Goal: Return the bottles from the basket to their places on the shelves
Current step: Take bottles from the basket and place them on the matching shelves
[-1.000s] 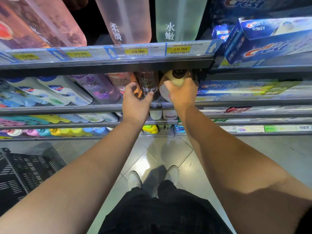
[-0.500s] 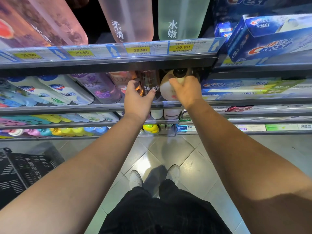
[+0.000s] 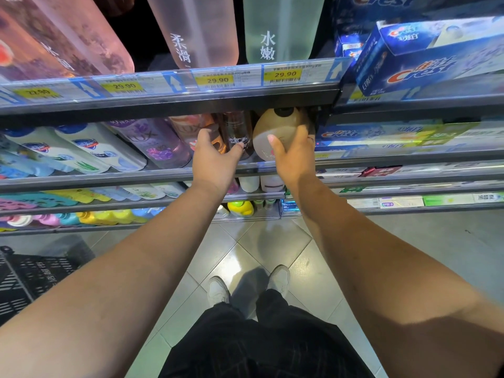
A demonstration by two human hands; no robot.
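Note:
On the second shelf [image 3: 169, 175], a round beige bottle [image 3: 272, 126] with a dark cap lies under the upper shelf's edge. My right hand [image 3: 293, 156] grips it, thumb on its front and fingers round its right side. Just left of it lie a dark brown bottle [image 3: 236, 129] and an amber bottle [image 3: 215, 129]. My left hand [image 3: 215, 162] holds the amber bottle, fingers on its left side, thumb tip lying against the dark brown one. The black basket [image 3: 32, 274] stands on the floor at lower left; its inside is hidden.
Purple and white bottles [image 3: 152, 143] fill the same shelf to the left, toothpaste boxes [image 3: 381, 132] to the right. Tall pink and green bottles stand on the shelf above, behind price tags [image 3: 218, 79]. Lower shelves hold more bottles. My feet stand on grey tiles.
My right hand has slid lower on the beige bottle, baring more of its top and dark cap. My left hand stays in the same place on the neighbouring bottles.

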